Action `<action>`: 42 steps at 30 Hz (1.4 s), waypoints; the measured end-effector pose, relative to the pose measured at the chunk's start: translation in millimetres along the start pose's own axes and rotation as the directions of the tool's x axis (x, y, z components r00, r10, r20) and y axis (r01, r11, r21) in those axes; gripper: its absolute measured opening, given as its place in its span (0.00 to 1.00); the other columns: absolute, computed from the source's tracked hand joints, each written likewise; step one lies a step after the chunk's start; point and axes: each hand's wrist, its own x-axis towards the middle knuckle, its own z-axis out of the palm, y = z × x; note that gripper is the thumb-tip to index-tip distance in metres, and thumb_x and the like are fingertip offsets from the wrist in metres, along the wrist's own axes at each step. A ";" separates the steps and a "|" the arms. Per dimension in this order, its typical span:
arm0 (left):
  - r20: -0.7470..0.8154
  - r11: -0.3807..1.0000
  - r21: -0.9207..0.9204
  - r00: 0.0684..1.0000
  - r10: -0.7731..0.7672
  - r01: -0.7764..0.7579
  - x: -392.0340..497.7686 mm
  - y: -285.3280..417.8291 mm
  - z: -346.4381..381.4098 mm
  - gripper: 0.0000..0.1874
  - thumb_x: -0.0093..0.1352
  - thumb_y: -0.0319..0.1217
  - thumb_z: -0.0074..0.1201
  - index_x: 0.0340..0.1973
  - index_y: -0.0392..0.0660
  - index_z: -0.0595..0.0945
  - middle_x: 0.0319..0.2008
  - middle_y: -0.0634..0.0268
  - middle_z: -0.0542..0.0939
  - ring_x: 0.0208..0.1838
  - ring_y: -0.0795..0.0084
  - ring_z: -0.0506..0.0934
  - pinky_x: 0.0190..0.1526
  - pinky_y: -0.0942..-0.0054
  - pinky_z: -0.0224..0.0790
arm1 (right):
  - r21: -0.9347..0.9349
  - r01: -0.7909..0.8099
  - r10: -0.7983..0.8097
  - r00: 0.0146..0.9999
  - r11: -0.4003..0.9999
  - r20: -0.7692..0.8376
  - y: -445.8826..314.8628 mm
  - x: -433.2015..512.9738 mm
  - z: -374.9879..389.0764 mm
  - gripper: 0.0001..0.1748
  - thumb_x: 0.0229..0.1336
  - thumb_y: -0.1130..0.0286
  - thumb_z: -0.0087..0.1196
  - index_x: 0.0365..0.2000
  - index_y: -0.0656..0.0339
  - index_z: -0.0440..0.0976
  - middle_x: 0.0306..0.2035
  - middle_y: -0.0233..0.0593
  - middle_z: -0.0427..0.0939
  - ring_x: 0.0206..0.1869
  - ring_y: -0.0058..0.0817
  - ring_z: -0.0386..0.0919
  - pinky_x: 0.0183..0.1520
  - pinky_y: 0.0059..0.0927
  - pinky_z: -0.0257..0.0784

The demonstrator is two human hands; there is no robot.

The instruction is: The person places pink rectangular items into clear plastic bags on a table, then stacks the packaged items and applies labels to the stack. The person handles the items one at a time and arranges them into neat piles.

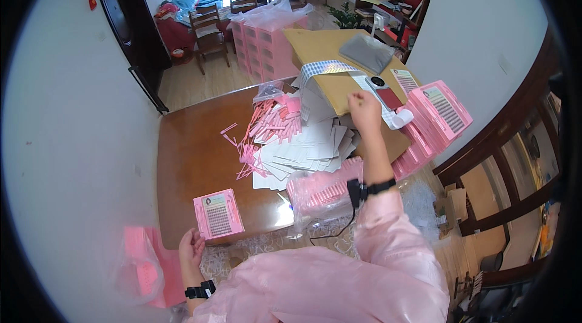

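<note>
My left hand is at the near left corner of the table, palm partly up and fingers loosely curled. Its fingertips are beside the edge of a flat pink plastic case that shows rows of false lashes under a printed label. Over the edge of a cardboard box, my right hand is raised with thumb and fingertips together; whether something small is pinched there I cannot tell. Close to it are a phone with a dark red back and a strip of round blue stickers draped over the box.
White cards lie spread on the brown table, with pink tubes and pink sticks alongside. Plastic-wrapped pink trays sit at the near edge. Stacked pink cases stand right; a pink bag is low left.
</note>
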 end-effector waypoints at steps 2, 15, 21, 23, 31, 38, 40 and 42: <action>0.000 0.999 0.007 0.999 0.044 -0.044 -10.9 3.9 -5.0 0.16 0.74 0.41 0.51 0.52 0.48 0.79 0.40 0.63 0.82 0.36 0.68 0.82 0.37 0.72 0.76 | -0.165 0.040 -0.032 0.998 0.985 0.049 17.1 58.4 17.5 0.14 0.54 0.61 0.58 0.34 0.61 0.83 0.39 0.52 0.83 0.45 0.49 0.80 0.50 0.43 0.74; -0.288 0.982 -0.181 0.958 0.003 -0.058 -65.9 -28.4 -77.2 0.11 0.74 0.38 0.49 0.47 0.49 0.79 0.39 0.67 0.82 0.40 0.68 0.83 0.40 0.73 0.76 | -0.720 0.059 0.210 0.938 0.692 0.278 121.6 238.5 60.3 0.18 0.64 0.70 0.43 0.47 0.61 0.81 0.53 0.51 0.79 0.56 0.49 0.77 0.56 0.46 0.74; -0.286 0.985 -0.148 0.957 0.040 -0.085 -66.7 -10.6 -66.4 0.10 0.74 0.38 0.49 0.45 0.49 0.79 0.35 0.68 0.82 0.35 0.69 0.83 0.35 0.74 0.76 | -0.662 0.046 0.163 0.955 0.748 0.250 153.9 246.9 75.2 0.16 0.62 0.71 0.45 0.44 0.64 0.79 0.49 0.53 0.80 0.52 0.54 0.78 0.54 0.48 0.75; -0.286 0.992 -0.107 0.957 0.040 -0.073 -62.9 -4.4 -60.8 0.10 0.74 0.38 0.49 0.45 0.50 0.80 0.34 0.68 0.82 0.33 0.71 0.82 0.34 0.74 0.76 | -0.666 0.048 0.083 0.983 0.744 0.163 159.1 250.6 75.5 0.16 0.63 0.71 0.45 0.44 0.64 0.79 0.48 0.53 0.80 0.51 0.54 0.78 0.53 0.48 0.75; -0.200 0.996 -0.052 0.978 0.061 -0.073 -38.7 3.3 -41.7 0.10 0.73 0.37 0.51 0.46 0.49 0.80 0.33 0.68 0.81 0.29 0.73 0.79 0.35 0.72 0.77 | -0.547 -0.143 0.072 0.986 0.825 -0.149 106.4 264.1 53.6 0.14 0.66 0.70 0.40 0.43 0.63 0.76 0.49 0.50 0.79 0.54 0.51 0.76 0.53 0.51 0.74; -0.104 0.995 -0.060 0.992 0.068 -0.075 -22.4 23.3 0.6 0.14 0.71 0.39 0.56 0.49 0.48 0.79 0.40 0.63 0.83 0.38 0.69 0.82 0.38 0.72 0.78 | -0.466 0.200 -0.223 0.975 0.862 0.005 47.1 289.0 48.2 0.15 0.66 0.63 0.47 0.36 0.64 0.76 0.39 0.56 0.79 0.45 0.54 0.78 0.47 0.51 0.72; 0.024 0.991 -0.104 0.996 0.084 -0.081 -15.8 32.4 16.4 0.15 0.73 0.40 0.54 0.50 0.48 0.79 0.45 0.64 0.82 0.44 0.71 0.81 0.45 0.69 0.76 | -0.226 0.366 -0.368 0.929 0.903 0.031 3.0 268.0 53.6 0.12 0.66 0.67 0.48 0.37 0.66 0.74 0.37 0.57 0.78 0.41 0.55 0.76 0.45 0.48 0.70; 0.136 0.989 -0.149 0.990 0.022 -0.001 -9.4 49.4 33.6 0.21 0.75 0.44 0.49 0.56 0.44 0.76 0.54 0.61 0.78 0.53 0.67 0.77 0.56 0.66 0.71 | -0.074 0.477 -0.471 0.878 0.876 0.084 -56.2 229.3 61.6 0.09 0.66 0.68 0.49 0.36 0.66 0.72 0.34 0.52 0.76 0.36 0.48 0.75 0.42 0.43 0.70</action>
